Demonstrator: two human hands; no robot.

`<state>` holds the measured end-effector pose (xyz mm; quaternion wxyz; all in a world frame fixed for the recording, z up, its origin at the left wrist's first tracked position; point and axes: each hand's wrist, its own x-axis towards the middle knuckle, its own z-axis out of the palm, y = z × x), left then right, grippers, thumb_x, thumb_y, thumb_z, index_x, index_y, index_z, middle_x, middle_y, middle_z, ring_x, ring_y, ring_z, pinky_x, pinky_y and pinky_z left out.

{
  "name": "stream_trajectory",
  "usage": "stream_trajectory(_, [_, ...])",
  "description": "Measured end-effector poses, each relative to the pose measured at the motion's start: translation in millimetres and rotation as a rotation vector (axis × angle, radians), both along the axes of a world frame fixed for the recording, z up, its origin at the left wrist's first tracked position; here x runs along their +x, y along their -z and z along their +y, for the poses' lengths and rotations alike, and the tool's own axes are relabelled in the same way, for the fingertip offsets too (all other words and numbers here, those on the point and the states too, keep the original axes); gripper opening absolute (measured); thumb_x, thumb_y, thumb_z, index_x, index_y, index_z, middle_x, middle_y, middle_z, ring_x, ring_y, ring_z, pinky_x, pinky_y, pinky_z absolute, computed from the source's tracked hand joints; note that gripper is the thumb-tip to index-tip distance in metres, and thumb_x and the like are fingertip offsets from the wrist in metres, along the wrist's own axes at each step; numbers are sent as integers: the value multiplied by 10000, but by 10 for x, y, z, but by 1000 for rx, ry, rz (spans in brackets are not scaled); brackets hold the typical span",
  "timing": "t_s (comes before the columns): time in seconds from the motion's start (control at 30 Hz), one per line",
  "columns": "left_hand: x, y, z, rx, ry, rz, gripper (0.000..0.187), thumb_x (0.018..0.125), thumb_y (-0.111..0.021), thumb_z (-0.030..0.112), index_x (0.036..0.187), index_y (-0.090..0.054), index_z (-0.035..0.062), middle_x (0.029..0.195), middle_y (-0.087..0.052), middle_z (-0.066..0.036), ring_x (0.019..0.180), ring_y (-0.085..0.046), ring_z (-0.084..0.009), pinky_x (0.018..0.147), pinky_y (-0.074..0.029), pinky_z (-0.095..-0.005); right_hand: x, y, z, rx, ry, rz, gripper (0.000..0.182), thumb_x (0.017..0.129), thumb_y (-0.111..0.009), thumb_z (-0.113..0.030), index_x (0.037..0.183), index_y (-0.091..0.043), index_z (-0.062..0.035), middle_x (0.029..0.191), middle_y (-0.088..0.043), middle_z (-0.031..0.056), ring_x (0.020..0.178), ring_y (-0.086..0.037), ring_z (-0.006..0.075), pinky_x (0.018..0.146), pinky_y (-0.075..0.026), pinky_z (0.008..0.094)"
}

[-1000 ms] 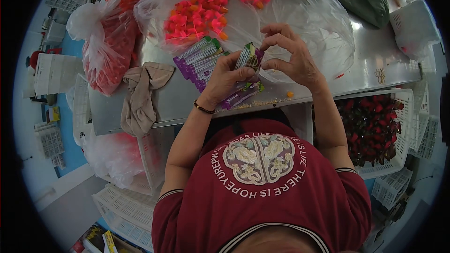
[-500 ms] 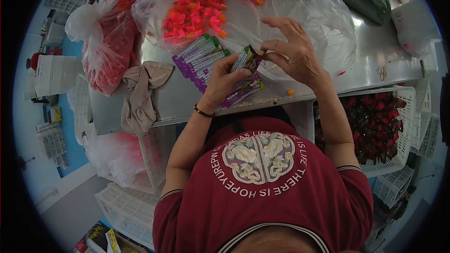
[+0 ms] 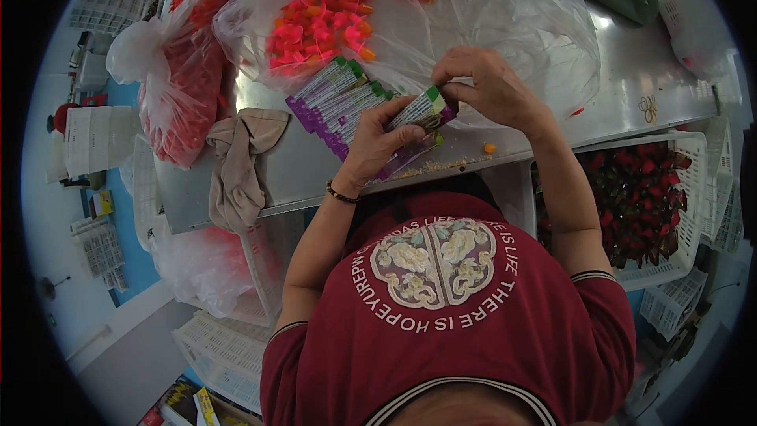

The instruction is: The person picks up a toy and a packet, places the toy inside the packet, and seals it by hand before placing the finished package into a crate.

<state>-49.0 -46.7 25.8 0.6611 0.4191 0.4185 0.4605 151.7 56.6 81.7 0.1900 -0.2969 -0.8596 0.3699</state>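
My left hand [image 3: 374, 142] is closed around a small green and purple packet [image 3: 419, 110], holding it over the table edge. At the packet's upper right end is my right hand [image 3: 493, 93], thumb and index finger pinched on that end. The packet's contents are hidden. Beside my left hand lies a fanned row of similar packets [image 3: 331, 102], purple ends toward me. Past them, a heap of pink pieces with orange tips [image 3: 319, 28] rests on clear plastic sheeting [image 3: 473, 12].
A small orange piece [image 3: 490, 148] and pale crumbs [image 3: 441, 167] lie near the edge of the metal table [image 3: 623, 102]. A beige cloth [image 3: 240, 162] hangs over the edge, below a tied bag of red pieces [image 3: 181, 95]. A white crate [image 3: 694, 213] holds dark red wrapped items.
The packet has turned so its printed face shows more. My right fingers have folded in from a spread pose onto its end; the orange bit at the packet's mouth is out of sight.
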Motion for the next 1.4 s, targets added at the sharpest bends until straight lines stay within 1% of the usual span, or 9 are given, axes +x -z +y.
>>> stream_trajectory(0.13, [37, 64, -13, -23, 36, -38, 414, 863, -687, 110, 1231, -560, -33, 994, -663, -26, 844, -611, -70, 770, -516, -218, -63, 86, -21, 22, 126, -43, 190, 768, -649, -6, 958, -636, 7, 929, -657, 67, 836, -628, 185, 732, -499, 301])
stream_trajectory(0.23, [53, 80, -18, -113, -46, -134, 350, 898, -655, 167, 1191, -590, -12, 972, -665, -22, 832, -615, -66, 760, -521, -222, -78, 140, -100, -276, 335, 228, 191, 786, -661, -33, 974, -643, -6, 958, -660, 64, 834, -627, 173, 740, -497, 300])
stream_trajectory(0.43, [93, 88, 12, -113, -111, -235, 284, 924, -622, 204, 1124, -618, 3, 962, -669, -39, 819, -632, -83, 744, -527, -235, -40, 220, -186, 86, 234, 348, 191, 789, -681, -17, 976, -649, -1, 1032, -645, 62, 882, -617, 132, 768, -493, 268])
stream_trajectory(0.73, [32, 93, 139, -143, 49, -134, 297, 956, -562, 204, 1143, -603, -24, 1022, -675, -82, 901, -659, -151, 807, -550, -304, 68, 352, -23, -457, 26, 394, 81, 821, -647, -1, 896, -651, 28, 1127, -603, 86, 928, -614, 146, 819, -504, 269])
stream_trajectory(0.8, [97, 53, 121, -270, -64, -339, 259, 926, -618, 205, 1049, -640, -22, 871, -683, -44, 734, -646, -87, 647, -547, -236, 105, 406, 3, -617, 43, 573, 82, 834, -645, -33, 891, -650, 26, 1147, -596, 86, 936, -603, 140, 840, -484, 258])
stream_trajectory(0.93, [120, 94, 146, -287, -91, -309, 270, 925, -619, 217, 1050, -639, -21, 870, -681, -41, 695, -644, -82, 602, -551, -229, 125, 397, -9, -725, 66, 553, 119, 839, -670, -92, 900, -662, 10, 1141, -597, 81, 933, -592, 124, 825, -470, 237])
stream_trajectory(1.1, [142, 86, 150, -195, -124, -213, 264, 908, -642, 194, 1072, -635, -13, 873, -668, -33, 723, -638, -73, 682, -553, -224, 104, 306, 4, -589, 139, 202, 132, 850, -680, -118, 908, -671, 1, 922, -654, 11, 824, -589, 77, 768, -464, 216])
stream_trajectory(1.2, [125, 103, 123, -211, -122, -392, 272, 900, -643, 159, 1111, -620, -10, 1003, -674, -77, 917, -658, -165, 832, -551, -345, 115, 361, 43, -561, 156, 351, 150, 843, -685, -105, 938, -676, 10, 848, -663, -8, 801, -593, 68, 761, -472, 215])
stream_trajectory(1.4, [99, 326, 83, -303, -63, -283, 178, 844, -670, 57, 1003, -652, -20, 989, -683, -121, 872, -671, -203, 841, -545, -370, 150, 427, 75, -508, 260, 520, 164, 848, -670, -81, 974, -685, 23, 858, -678, 22, 804, -604, 75, 757, -498, 236])
